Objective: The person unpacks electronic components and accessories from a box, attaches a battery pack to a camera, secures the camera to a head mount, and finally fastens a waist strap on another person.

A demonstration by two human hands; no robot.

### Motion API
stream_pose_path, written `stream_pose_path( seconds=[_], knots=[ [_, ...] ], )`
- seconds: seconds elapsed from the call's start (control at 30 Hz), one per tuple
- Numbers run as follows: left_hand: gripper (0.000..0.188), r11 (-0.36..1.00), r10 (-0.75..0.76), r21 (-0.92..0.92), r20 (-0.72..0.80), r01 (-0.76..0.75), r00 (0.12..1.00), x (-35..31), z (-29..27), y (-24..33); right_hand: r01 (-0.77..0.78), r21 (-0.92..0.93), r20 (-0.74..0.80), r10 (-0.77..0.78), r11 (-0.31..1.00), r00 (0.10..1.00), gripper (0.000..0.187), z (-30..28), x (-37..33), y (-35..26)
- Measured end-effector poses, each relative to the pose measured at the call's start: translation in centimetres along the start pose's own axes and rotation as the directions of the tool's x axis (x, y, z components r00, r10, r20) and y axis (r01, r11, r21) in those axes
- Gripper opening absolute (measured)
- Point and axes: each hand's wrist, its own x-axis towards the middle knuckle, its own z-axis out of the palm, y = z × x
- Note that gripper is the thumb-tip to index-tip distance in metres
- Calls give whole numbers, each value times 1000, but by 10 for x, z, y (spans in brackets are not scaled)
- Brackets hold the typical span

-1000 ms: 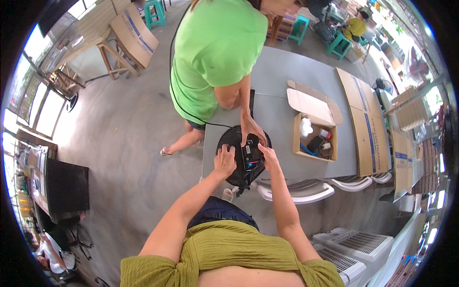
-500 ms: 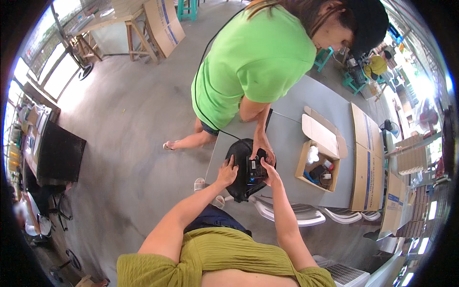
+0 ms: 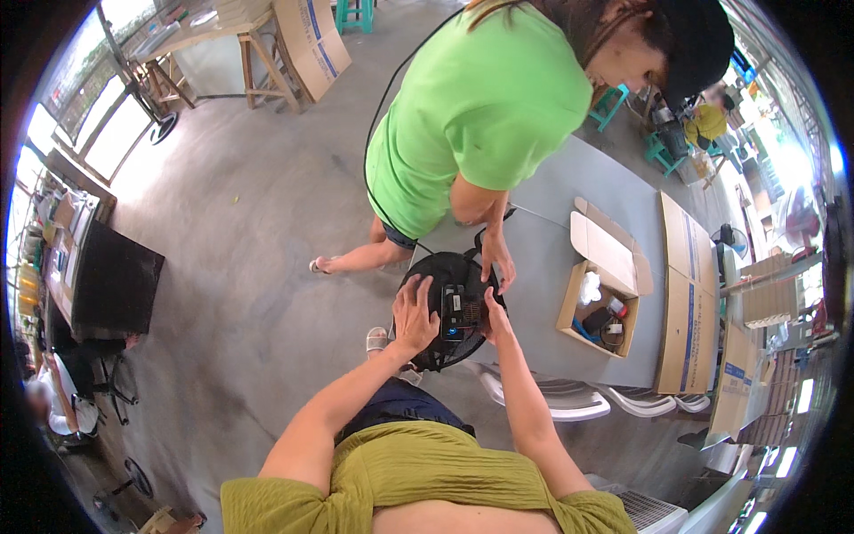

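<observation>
A black bag [image 3: 433, 273], which looks like a backpack, sits at the near left corner of the grey table. On its face is a black electronic device [image 3: 453, 311] with a small blue light and a grille-like part on its right. My left hand [image 3: 415, 320] rests on the bag's left side, its fingers apart. At the right edge of the bag, my right hand [image 3: 496, 322] grips it beside the device, with the fingers partly hidden. Just above my right hand hangs the hand [image 3: 497, 260] of a person in a green shirt, next to the bag's top edge.
An open cardboard box [image 3: 569, 307] with a red-and-white item, a blue item and black parts stands on the table [image 3: 543, 356]. Flat cardboard sheets [image 3: 687, 311] lean along its right end. White chairs [image 3: 569, 402] are tucked at the near edge. A black cable [image 3: 368, 160] runs past the co-worker to the bag.
The co-worker's hand has lifted off the device, up and to the right. The bag has shifted slightly left and turned a little. My left hand has shifted left with its fingers spread.
</observation>
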Motion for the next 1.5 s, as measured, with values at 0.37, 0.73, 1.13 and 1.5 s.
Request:
stream_pose_path(
  seconds=[0.37,0.73,1.13,1.5],
  knots=[
    [114,502,451,-137,884,-854,123,148,27,18,39,-311,-403,-170,950,899,56,-10,-17,26],
    [115,372,544,-572,772,-731,-328,175,75,14,218,-535,-328,-438,816,837,32,2,-21,35],
    [104,438,579,-659,727,-612,-369,176,86,5,250,-728,-404,-694,638,596,14,-16,-46,2],
    [85,288,750,-632,616,-720,-241,182,90,14,289,-834,-241,-781,471,576,8,-33,-108,-54]
  ],
)
